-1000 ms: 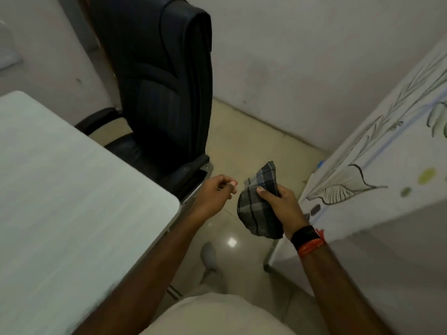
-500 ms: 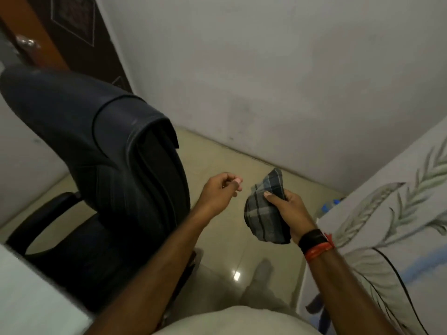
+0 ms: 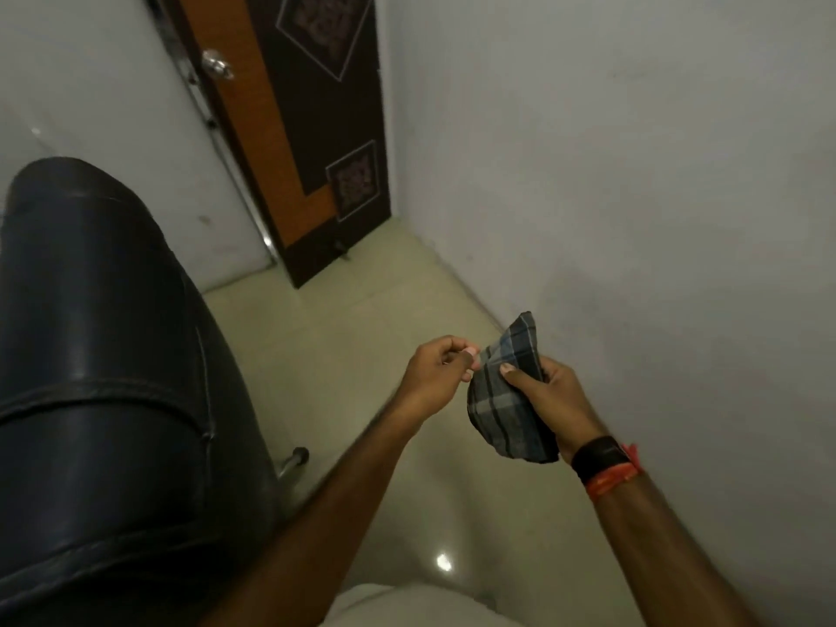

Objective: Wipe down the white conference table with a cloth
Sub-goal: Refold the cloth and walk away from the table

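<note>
Person is turning away from table, now out of sight; door is coming into sight. Left hand is closing up to cloth edge.

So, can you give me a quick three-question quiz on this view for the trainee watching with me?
1. True or false: the checked cloth is held in the right hand.
2. What fills the left side of the view?
A. the back of a black office chair
B. a filing cabinet
C. a whiteboard
3. Short answer: is the white conference table in view, so that wiping could start right now?

Key: 1 true. 2 A. 3 No, the table is out of view; only floor, walls, a door and the chair show.
</note>
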`<state>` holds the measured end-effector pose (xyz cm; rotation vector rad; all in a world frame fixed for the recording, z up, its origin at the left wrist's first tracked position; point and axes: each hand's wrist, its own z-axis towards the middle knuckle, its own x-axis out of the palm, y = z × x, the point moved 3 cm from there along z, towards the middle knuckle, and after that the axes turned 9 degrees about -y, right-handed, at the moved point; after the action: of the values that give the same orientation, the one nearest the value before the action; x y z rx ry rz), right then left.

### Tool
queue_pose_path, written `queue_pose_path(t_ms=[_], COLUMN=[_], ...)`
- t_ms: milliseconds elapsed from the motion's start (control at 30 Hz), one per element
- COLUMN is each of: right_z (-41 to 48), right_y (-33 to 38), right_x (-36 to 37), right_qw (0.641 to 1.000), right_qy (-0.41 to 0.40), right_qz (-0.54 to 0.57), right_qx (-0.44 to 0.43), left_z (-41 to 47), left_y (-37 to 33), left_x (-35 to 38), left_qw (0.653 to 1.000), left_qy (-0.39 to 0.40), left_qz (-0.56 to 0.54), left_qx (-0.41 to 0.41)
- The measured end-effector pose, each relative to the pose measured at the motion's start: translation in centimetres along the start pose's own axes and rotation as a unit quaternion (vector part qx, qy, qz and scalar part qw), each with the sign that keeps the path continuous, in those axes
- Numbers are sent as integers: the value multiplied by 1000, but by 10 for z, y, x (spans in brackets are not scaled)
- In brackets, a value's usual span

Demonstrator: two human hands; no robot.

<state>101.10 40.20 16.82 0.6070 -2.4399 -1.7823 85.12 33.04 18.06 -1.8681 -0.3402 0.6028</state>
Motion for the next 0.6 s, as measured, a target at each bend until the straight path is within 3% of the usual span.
queue_pose_path(t_ms=[267, 600], right_z=[170, 339], right_y=[84, 172], right_x=[72, 200], right_qw=[996, 984], right_qy=[80, 169], right_qz=[-34, -49], right_qx=[-13, 14], left_z=[166, 357], left_y=[-29, -67], left_x=[-35, -147], left_qw=[991, 977], left_qy=[-115, -194], left_qz=[-58, -58], left_qx=[-25, -59])
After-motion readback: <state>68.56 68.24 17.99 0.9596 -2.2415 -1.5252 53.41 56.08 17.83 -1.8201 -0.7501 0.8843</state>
